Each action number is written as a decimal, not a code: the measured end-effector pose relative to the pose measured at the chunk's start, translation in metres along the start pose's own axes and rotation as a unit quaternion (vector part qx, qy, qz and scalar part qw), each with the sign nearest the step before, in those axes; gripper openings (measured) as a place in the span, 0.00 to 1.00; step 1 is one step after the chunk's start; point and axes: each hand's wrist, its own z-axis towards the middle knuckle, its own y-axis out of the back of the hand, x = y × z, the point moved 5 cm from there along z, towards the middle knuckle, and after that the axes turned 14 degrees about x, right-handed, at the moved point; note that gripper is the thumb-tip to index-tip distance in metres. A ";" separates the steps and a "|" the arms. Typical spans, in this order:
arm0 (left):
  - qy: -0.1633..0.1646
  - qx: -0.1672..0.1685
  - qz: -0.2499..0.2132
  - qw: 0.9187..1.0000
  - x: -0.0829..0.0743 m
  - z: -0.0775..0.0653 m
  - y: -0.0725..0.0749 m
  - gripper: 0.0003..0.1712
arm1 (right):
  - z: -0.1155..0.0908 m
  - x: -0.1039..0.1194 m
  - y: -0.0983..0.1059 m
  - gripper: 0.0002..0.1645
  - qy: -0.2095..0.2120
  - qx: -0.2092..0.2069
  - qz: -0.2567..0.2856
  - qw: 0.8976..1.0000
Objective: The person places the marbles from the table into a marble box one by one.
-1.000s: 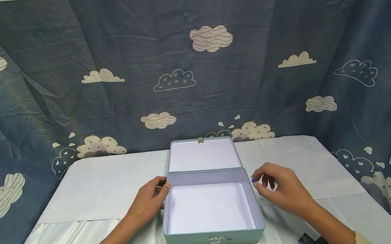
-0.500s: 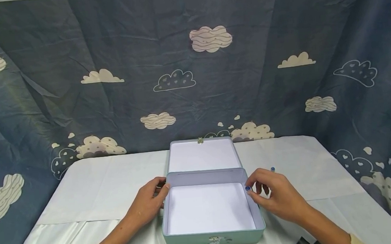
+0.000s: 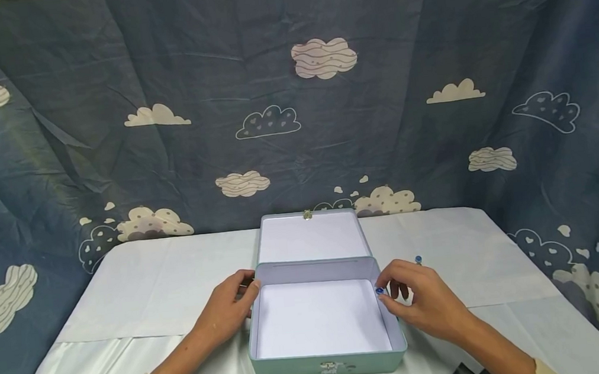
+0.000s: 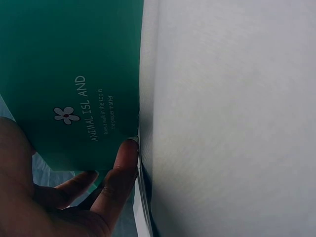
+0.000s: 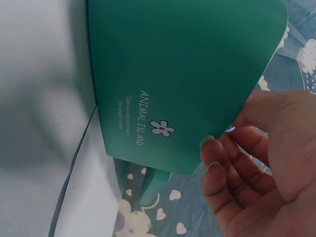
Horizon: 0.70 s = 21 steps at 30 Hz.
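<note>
A shallow green tin box (image 3: 330,364) stands with its hinged lid (image 3: 311,236) raised and tipped back, its white inside bare. At its back left corner, my left hand (image 3: 230,303) holds the box, thumb by the rim and fingers against the outside. In the left wrist view, fingertips (image 4: 129,147) reach the printed side low down, beside the cloth. My right hand (image 3: 421,298) pinches a small shiny blue piece (image 3: 380,291) between thumb and forefinger, right at the right rim. Only a sliver of that blue piece (image 5: 230,128) shows in the right wrist view; its kind cannot be made out.
Another small blue piece (image 3: 418,260) lies on the white tablecloth (image 3: 460,256) just beyond my right hand. Behind the table hangs a dark blue cloud-patterned curtain (image 3: 266,47). A gold clasp (image 3: 307,215) sits on the lid's far edge.
My right hand has moved left and slightly nearer to the box's right rim with the blue piece, uncovering the other one behind it. Over the last half second both hands stay nearly still.
</note>
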 end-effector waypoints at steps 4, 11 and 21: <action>-0.008 0.000 0.005 1.000 -0.001 -0.001 0.001 0.26 | 0.000 0.000 0.000 0.21 -0.001 0.000 0.001 1.000; -0.010 0.000 0.008 1.000 -0.001 -0.001 0.001 0.25 | 0.000 0.000 -0.001 0.22 -0.003 0.000 0.002 1.000; -0.003 -0.003 0.008 1.000 0.001 0.000 0.000 0.24 | 0.000 0.000 -0.001 0.21 -0.013 0.007 0.009 1.000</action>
